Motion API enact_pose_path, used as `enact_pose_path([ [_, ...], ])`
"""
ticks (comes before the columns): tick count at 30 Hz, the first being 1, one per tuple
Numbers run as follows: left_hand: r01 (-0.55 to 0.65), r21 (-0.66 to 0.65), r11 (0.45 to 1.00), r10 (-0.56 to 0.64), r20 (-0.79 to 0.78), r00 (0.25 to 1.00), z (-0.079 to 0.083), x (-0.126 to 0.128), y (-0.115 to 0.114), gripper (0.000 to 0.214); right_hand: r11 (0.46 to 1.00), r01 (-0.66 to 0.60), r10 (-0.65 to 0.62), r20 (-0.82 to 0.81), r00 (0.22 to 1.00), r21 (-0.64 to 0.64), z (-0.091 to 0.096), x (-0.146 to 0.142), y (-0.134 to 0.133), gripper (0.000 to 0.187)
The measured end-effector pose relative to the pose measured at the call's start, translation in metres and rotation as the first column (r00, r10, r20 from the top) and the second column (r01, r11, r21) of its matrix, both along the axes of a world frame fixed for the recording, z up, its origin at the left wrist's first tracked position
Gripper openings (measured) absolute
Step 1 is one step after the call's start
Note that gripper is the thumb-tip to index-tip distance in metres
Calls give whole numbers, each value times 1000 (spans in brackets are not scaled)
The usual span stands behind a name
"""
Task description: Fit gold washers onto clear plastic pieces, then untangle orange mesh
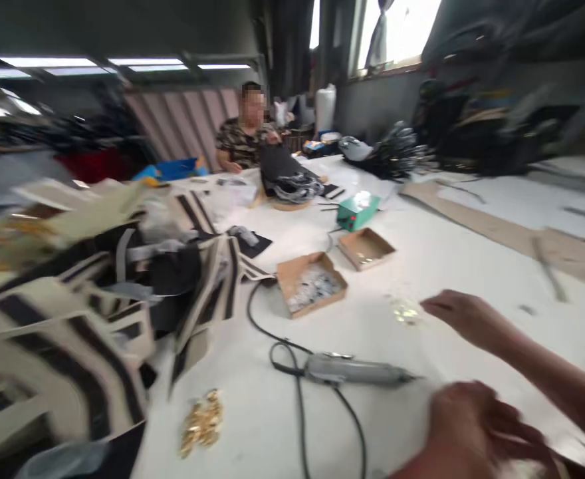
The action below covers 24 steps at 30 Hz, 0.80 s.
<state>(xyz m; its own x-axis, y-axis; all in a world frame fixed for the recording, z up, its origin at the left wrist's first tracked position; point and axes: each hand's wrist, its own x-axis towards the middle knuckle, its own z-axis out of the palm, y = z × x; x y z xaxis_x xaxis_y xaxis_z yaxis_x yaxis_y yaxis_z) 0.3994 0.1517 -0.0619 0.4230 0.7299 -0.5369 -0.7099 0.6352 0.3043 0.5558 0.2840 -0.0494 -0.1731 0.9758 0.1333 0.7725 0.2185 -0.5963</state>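
Note:
My right hand (465, 320) reaches in from the right, its fingertips drawn together just beside a small heap of shiny gold-coloured pieces (406, 311) on the white table. Anything between those fingertips is too small to make out. Lower down, my left hand (476, 422) is blurred, its fingers curled toward the bottom right corner around something mostly hidden. A grey electric screwdriver (357, 369) lies left of my hands, its tip pointing toward them. Larger gold metal fittings (203, 422) are piled at the front left.
Two open cardboard boxes, one with small silvery parts (292, 303) and one farther back (365, 261), stand mid-table. Behind them is a green power box (357, 210). A black cord (300, 412) loops forward. Striped fabric pieces (88, 359) cover the left. A co-worker (245, 136) sits opposite.

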Motion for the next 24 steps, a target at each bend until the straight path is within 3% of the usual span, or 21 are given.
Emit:
enact_pose_path([
  [2,52,-4,999,-51,69,996,4,34,-13,27,998,57,-53,85,995,-40,22,15,-16,26],
  [4,78,15,997,-79,83,993,5,44,-18,27,990,101,-92,82,992,-101,31,14,-15,29],
  [12,100,54,994,-104,86,991,5,31,-12,29,935,247,-237,68,969,-256,32,0,-8,23],
  [24,113,45,993,-117,90,989,8,31,-11,30,949,231,-176,248,952,-213,17,-12,5,14],
])
